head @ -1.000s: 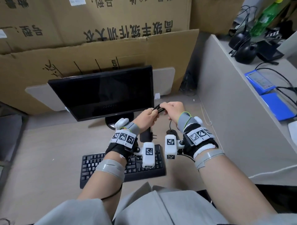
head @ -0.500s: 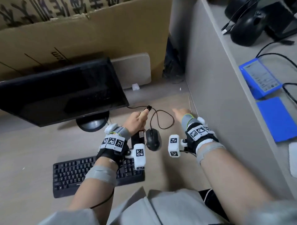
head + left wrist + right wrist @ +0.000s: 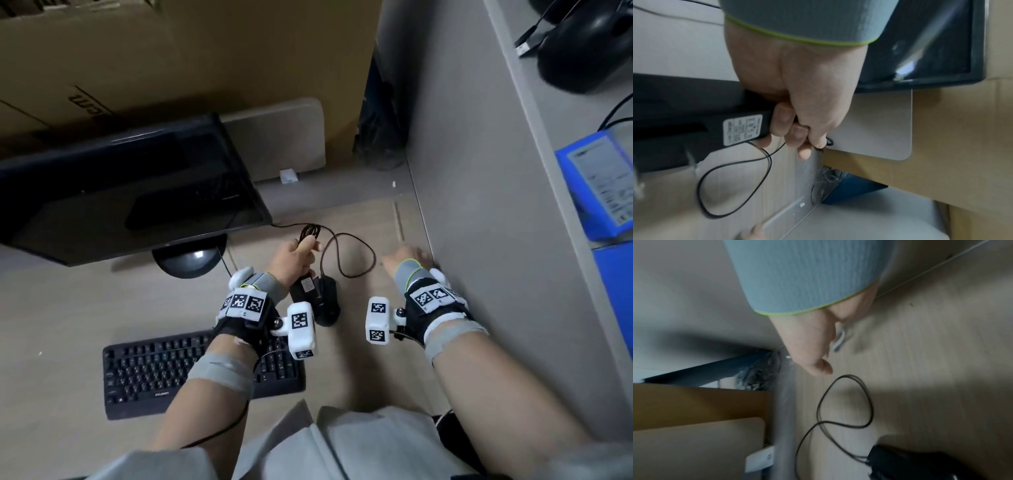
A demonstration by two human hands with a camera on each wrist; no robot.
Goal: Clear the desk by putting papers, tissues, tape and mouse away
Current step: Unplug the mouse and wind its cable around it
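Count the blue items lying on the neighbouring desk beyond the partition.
2. The labelled blue box lies at the right edge of the head view. The plain blue item lies just nearer the person. More may lie outside the frame.

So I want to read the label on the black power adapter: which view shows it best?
The left wrist view: the power adapter fills the frame, white label facing the camera, gripped by the left hand. The head view shows it small, half hidden beside the mouse. The right wrist view shows only a blurred dark corner.
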